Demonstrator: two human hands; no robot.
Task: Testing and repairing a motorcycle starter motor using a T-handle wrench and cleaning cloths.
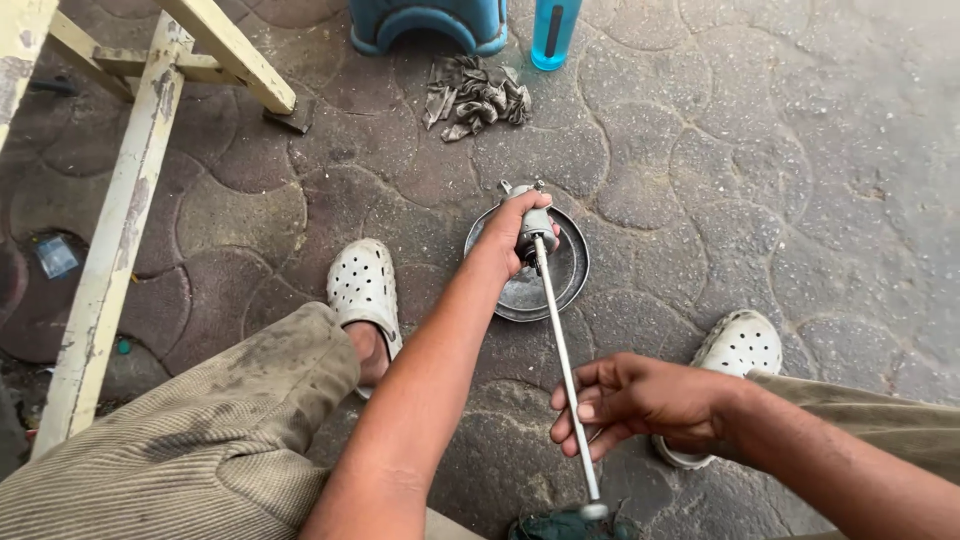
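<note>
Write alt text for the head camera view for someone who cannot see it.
A person's left hand grips the metal fitting at the far end of a long thin metal rod, held over a round shallow metal pan on stone paving, while the right hand pinches the rod lower down. White perforated clogs flank the pan.

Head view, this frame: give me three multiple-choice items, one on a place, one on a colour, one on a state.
1. Where is the metal dish?
A. on the paved ground between the two feet
B. on the wooden frame
C. on the person's lap

2. What colour is the bottle at the top?
A. red
B. blue
C. yellow

3. How is the thin metal rod held?
A. lying loose on the ground
B. by one hand only
C. by both hands

Answers:
1. A: the dish lies on the pavers between the white clogs.
2. B: its body is plainly blue.
3. C: the left hand grips the fitting at the rod's far end over the dish, and the right hand fingers the shaft.
</note>
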